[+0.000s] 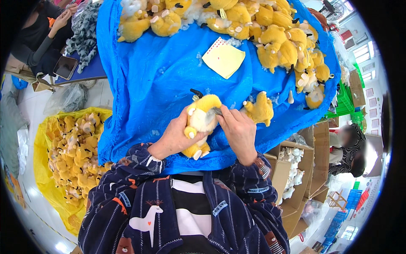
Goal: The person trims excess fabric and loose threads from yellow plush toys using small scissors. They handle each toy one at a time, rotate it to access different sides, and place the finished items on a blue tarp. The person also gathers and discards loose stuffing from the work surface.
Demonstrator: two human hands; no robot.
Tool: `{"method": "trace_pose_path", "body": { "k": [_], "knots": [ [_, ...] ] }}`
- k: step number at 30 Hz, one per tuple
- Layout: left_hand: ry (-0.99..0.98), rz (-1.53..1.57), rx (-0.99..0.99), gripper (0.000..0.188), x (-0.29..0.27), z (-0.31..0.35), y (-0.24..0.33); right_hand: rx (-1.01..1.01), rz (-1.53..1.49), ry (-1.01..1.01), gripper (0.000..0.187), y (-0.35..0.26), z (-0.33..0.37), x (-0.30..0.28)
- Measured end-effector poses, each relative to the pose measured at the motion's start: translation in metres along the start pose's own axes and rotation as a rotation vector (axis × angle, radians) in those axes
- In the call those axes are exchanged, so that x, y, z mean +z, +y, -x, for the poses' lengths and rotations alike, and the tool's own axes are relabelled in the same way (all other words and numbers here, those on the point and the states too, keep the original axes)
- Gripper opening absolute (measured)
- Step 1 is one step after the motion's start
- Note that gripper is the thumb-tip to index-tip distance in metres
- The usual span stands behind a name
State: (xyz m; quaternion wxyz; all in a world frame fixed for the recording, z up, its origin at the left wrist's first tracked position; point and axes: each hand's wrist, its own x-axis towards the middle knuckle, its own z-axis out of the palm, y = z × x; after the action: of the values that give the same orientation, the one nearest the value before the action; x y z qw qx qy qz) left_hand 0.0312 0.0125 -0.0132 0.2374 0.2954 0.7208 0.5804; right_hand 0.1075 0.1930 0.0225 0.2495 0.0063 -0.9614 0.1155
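A small yellow plush toy (208, 101) with a pale belly and a dark-tipped tail is held above the blue sheet. My left hand (172, 136) wraps round its side. My right hand (239, 128) is closed at the toy's other side, its fingers by a small grey piece (216, 111) at the pale belly. Whether that piece is a tool or part of the toy, I cannot tell. Another yellow plush toy (260, 109) lies on the sheet just beyond my right hand. A small pale peg-shaped object (290, 97) lies farther right.
Blue sheeting (148, 80) covers the work surface, with white stuffing tufts and a yellow paper (224, 58). Yellow plush toys (277, 46) pile along its far edge. A yellow sack (42, 148) of toys stands left, cardboard boxes (317, 156) right. Another person's hand (62, 21) shows far left.
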Motion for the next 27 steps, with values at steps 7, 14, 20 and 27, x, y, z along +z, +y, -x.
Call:
{"method": "trace_pose_path", "body": {
  "k": [7,14,20,27],
  "knots": [
    [0.033,0.076,0.037,0.072,0.002,0.0,-0.007,0.103,-0.262,0.069,0.022,0.005,0.005,0.013],
    [0.026,0.155,0.026,0.069,-0.001,-0.004,-0.005,0.479,-0.838,0.167,0.037,0.001,0.011,0.015],
    [0.075,0.371,0.088,0.06,-0.001,-0.001,0.004,0.54,-0.953,0.102,0.019,-0.006,-0.005,0.021],
    [0.154,0.866,-0.045,0.051,-0.023,-0.018,0.021,0.403,-0.833,0.045,0.027,-0.018,0.015,-0.007]
  ]
}}
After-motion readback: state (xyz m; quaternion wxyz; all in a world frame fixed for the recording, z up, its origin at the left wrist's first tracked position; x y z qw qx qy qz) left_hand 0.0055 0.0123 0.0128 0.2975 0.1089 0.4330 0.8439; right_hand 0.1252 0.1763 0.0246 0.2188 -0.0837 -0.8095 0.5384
